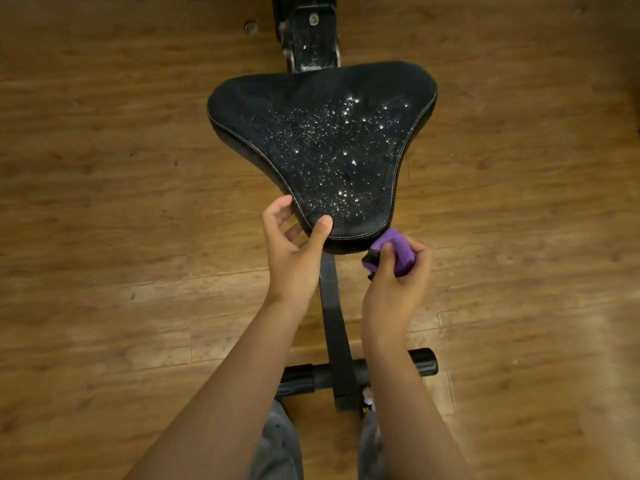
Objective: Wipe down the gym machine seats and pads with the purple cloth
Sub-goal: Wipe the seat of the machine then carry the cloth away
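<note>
Wood-plank floor (104,202) fills the view, blurred toward the corners. Up left, a small round object (250,27) sits on the boards, too small to identify. Your left hand (294,251) is at the near tip of the black seat (311,133): thumb laid flat on top, fingers loosely curled just beside the left edge, holding nothing. Seat is triangular with pale stitching, and water droplets (346,147) are scattered over its middle and right side. Behind it, a scuffed metal bracket (311,36) is cut off by the top edge. A black strut (334,313) runs from under the seat tip down to a crossbar (322,374), which your forearms partly hide. Grey trousers (277,445) show at the bottom, cropped. Your right hand (394,289) grips the purple cloth (398,251), bunched into a wad right up against the seat's near right edge; cannot tell whether it touches. A dark patch on the wad's left side is unclear.
</note>
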`<state>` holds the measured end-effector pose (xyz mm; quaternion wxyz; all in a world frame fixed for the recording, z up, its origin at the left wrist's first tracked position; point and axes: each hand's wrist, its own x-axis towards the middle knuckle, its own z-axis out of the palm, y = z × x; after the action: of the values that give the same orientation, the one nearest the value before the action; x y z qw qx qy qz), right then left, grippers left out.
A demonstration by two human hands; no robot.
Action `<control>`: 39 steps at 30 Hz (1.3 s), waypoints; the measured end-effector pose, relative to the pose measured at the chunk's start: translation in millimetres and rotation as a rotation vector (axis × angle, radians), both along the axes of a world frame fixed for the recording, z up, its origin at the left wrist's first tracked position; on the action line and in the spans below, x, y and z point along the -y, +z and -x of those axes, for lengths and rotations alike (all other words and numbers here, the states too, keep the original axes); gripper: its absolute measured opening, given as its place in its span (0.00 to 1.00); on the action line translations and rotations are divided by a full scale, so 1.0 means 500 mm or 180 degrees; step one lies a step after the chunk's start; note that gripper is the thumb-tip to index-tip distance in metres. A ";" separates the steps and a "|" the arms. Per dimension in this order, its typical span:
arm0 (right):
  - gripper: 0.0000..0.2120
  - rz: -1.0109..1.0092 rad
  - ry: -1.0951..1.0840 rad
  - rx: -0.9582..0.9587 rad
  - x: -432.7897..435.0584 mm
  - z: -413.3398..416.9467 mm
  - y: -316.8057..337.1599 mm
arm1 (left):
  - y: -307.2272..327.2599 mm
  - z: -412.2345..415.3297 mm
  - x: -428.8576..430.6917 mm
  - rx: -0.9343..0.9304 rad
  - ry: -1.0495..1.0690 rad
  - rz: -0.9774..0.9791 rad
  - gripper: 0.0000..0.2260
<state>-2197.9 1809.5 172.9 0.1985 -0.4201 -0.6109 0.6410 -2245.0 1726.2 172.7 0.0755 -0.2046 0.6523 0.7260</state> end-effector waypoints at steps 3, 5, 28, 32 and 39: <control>0.07 0.0130 -0.0080 0.0068 0.042 0.002 0.008 | -0.005 -0.005 -0.001 -0.0008 0.0037 -0.0011 0.23; 0.06 0.0320 0.0139 0.0110 0.080 -0.017 0.012 | -0.001 -0.005 0.000 0.0035 0.0019 -0.0014 0.23; 0.05 -0.0125 0.2029 0.0442 -0.001 -0.054 0.120 | 0.023 -0.131 0.021 -0.0418 -0.0341 0.1265 0.07; 0.04 -0.0960 0.1697 0.0395 -0.061 0.001 0.109 | 0.013 -0.129 0.008 0.0426 0.0949 -0.0281 0.06; 0.20 0.0145 0.1190 0.1098 -0.074 0.142 0.042 | 0.017 -0.117 -0.050 0.0921 0.1441 -0.0848 0.07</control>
<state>-2268.7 1846.3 193.6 -0.0401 -0.4073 -0.6882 0.5991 -2186.5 1751.1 181.3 0.0301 -0.4343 0.4715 0.7669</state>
